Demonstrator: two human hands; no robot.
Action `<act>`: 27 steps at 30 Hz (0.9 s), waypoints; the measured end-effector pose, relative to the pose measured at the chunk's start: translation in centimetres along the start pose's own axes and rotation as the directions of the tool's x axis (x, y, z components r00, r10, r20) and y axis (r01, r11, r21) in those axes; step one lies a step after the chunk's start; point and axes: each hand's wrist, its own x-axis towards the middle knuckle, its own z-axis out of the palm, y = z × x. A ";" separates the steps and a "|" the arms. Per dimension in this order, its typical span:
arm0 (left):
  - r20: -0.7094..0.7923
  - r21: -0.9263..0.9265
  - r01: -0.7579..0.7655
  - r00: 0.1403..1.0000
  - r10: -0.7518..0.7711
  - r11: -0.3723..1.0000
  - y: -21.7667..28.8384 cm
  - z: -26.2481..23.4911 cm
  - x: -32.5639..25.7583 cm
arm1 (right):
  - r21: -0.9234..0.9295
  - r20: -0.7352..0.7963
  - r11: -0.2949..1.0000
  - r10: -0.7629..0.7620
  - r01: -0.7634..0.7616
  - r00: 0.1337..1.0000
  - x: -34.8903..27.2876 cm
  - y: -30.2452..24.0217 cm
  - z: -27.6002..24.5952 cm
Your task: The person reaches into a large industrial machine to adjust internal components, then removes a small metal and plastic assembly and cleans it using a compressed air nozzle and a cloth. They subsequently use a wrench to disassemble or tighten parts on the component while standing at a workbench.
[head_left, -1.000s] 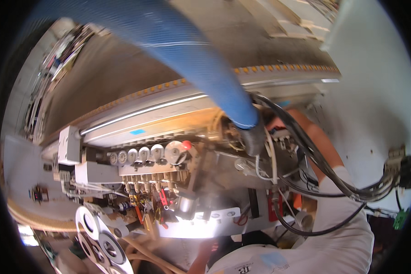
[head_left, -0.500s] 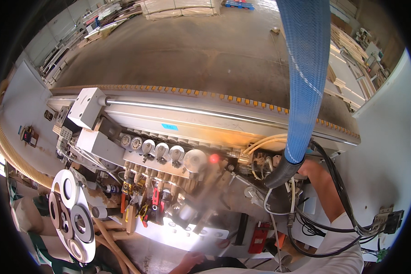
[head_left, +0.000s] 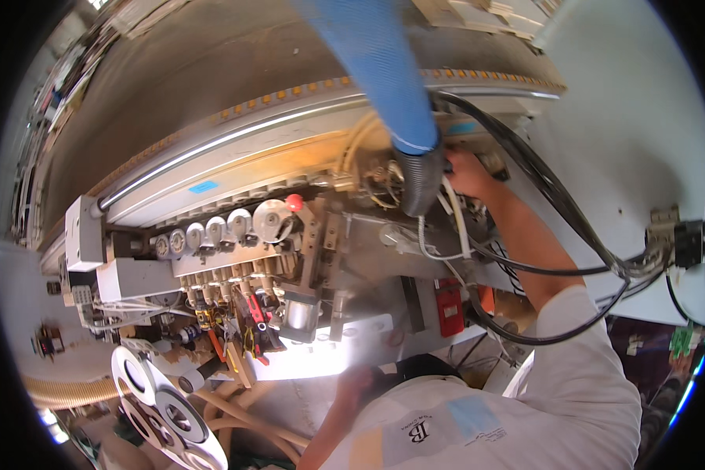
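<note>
My right arm reaches forward past a cluster of black cables (head_left: 525, 168). At its end, my right hand (head_left: 465, 174) is beside the black ribbed cuff (head_left: 421, 184) of a thick blue hose (head_left: 380, 70). Its fingers are largely hidden by the cuff and fittings, so I cannot make out what they grip. Low in front of my body, my left hand (head_left: 356, 381) rests close to my waist, its fingers blurred. Between the two hands lies the machine's metal bed with a silver cylinder (head_left: 298, 317) and a red ball knob (head_left: 294, 202).
Round white rollers (head_left: 241, 223) line the machine rail. Pliers and a red-handled tool (head_left: 255, 308) hang below them. A red box (head_left: 450, 312) is fixed near my body. White discs on a plate (head_left: 176, 415) stand at lower left, beside beige hoses (head_left: 251, 419).
The whole view has swung to the right and down, so the machine appears farther left and more of my shirt shows. My right hand remains beside the hose cuff; my left stays low.
</note>
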 end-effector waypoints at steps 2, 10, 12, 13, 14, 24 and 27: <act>-0.050 0.082 -0.052 0.997 0.056 0.995 1.4 0.9 -1.2 | 0.225 0.077 0.972 -0.088 0.069 0.993 1.1 -0.8 -0.9; -0.066 0.308 -0.056 0.995 0.080 0.950 0.7 -3.3 -3.1 | 0.075 0.266 0.982 0.150 -0.176 0.952 0.9 1.0 -0.9; 0.027 0.413 -0.111 0.994 0.109 0.904 -1.0 -6.0 -2.8 | -0.089 0.233 0.971 0.236 -0.221 0.943 1.1 1.3 0.0; 0.048 0.373 -0.149 0.989 0.142 0.916 -1.9 -6.7 -3.3 | -0.166 0.100 0.978 0.148 -0.130 0.984 0.2 1.5 0.6; 0.156 0.459 -0.261 0.965 0.212 0.849 -1.6 -5.9 -3.9 | -0.181 0.044 0.971 0.165 -0.154 0.985 -0.5 0.8 0.7; 0.287 0.697 -0.475 0.871 0.398 0.537 5.0 2.8 -3.6 | -0.305 -0.493 0.947 -0.064 -0.103 0.868 -4.7 -1.5 5.3; 0.434 0.774 -0.627 0.627 0.647 0.088 17.2 7.7 -4.6 | -0.119 -0.214 0.988 0.069 -0.096 0.974 -4.2 -0.7 1.9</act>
